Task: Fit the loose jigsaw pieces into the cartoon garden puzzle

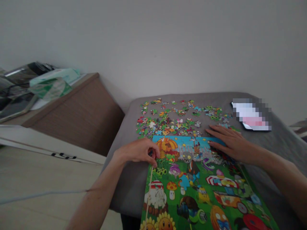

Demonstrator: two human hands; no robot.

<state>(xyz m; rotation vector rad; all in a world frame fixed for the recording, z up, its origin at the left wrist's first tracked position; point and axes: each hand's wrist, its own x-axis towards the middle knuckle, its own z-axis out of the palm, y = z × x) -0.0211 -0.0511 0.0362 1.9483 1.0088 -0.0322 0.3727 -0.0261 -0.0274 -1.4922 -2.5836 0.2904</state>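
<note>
A colourful cartoon jigsaw board (192, 188) lies on the grey table (129, 179) in front of me. My left hand (140, 151) is curled at the board's upper left corner, its fingertips pinched against the left edge; anything held there is too small to name. My right hand (230, 142) lies flat with fingers stretched out over the board's upper right corner. Just beyond the board spreads a heap of loose puzzle pieces (172, 119).
A phone (251, 115) lies at the table's far right. A brown cabinet (79, 111) stands to the left, with a green plastic bag (52, 84) and dark items on top. A thin cable (43, 193) crosses the pale floor at lower left. A plain wall is behind.
</note>
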